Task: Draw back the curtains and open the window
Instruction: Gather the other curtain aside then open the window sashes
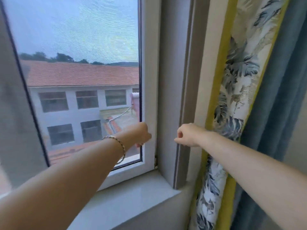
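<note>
The window (150,97) has a white frame, and a red-roofed building shows through its pane. My left hand (141,134), a bracelet on its wrist, is curled against the frame's right stile; its fingers are mostly hidden behind the hand. My right hand (186,135) pinches the dark-hemmed edge of a grey sheer curtain (184,97) gathered at the right side of the window recess. Another grey sheer curtain (15,113) hangs at the left. A patterned curtain (237,83) with leaf print and yellow trim hangs drawn to the right.
A pale stone sill (132,198) runs below the window. Blue curtain fabric (279,90) hangs beside the patterned panel at the far right. The grey wall reveal (167,80) stands between frame and sheer.
</note>
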The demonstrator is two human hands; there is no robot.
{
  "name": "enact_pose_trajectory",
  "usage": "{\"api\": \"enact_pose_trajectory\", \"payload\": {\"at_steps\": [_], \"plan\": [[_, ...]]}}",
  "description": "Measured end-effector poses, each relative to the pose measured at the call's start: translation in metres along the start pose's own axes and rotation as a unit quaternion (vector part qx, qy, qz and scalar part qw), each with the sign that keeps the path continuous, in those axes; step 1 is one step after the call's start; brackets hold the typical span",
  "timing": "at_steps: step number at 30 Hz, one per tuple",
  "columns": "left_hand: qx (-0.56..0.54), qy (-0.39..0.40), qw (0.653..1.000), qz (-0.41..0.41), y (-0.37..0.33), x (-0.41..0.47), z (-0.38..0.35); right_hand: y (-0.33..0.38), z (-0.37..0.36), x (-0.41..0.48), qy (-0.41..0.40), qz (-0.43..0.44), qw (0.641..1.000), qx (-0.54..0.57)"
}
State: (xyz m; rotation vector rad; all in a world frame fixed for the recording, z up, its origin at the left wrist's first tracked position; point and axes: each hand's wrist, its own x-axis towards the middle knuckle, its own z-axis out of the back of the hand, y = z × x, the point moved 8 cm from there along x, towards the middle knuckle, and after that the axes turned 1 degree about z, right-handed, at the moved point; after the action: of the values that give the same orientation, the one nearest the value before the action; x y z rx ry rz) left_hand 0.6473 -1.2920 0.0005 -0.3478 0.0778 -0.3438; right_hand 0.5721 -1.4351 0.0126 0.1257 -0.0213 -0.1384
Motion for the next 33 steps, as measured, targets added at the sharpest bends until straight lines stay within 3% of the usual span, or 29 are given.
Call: {"api": "enact_pose_trajectory", "payload": {"at_steps": [8,16,19,22,23,25,26,27,30,33], "plan": [[-0.009,-0.139,0.979,0.147,0.183,-0.106,0.075,0.206,-0.023,0.001,-0.009,0.173,0.983,0.054],[-0.003,-0.204,0.946,0.252,0.329,-0.166,0.141,0.378,-0.051,0.014,0.007,0.244,0.947,0.208],[0.019,-0.210,0.941,0.264,0.374,-0.166,0.160,0.423,-0.044,0.030,-0.009,0.228,0.929,0.293],[0.028,-0.209,0.944,0.254,0.406,-0.157,0.173,0.469,-0.037,0.043,0.009,0.229,0.883,0.410],[0.031,-0.211,0.946,0.244,0.414,-0.155,0.178,0.481,-0.031,0.047,0.014,0.232,0.853,0.468],[0.020,-0.213,0.950,0.227,0.431,-0.147,0.187,0.501,-0.023,0.053,0.030,0.194,0.760,0.620],[0.022,-0.210,0.953,0.217,0.439,-0.144,0.192,0.506,-0.019,0.057,0.010,0.174,0.741,0.649],[0.023,-0.207,0.956,0.207,0.443,-0.141,0.194,0.506,-0.016,0.061,-0.018,0.174,0.754,0.633],[0.024,-0.212,0.961,0.175,0.446,-0.132,0.204,0.499,0.002,0.066,-0.112,0.221,0.846,0.471],[0.034,-0.210,0.964,0.159,0.440,-0.127,0.205,0.489,0.019,0.062,-0.134,0.252,0.913,0.292]]}}
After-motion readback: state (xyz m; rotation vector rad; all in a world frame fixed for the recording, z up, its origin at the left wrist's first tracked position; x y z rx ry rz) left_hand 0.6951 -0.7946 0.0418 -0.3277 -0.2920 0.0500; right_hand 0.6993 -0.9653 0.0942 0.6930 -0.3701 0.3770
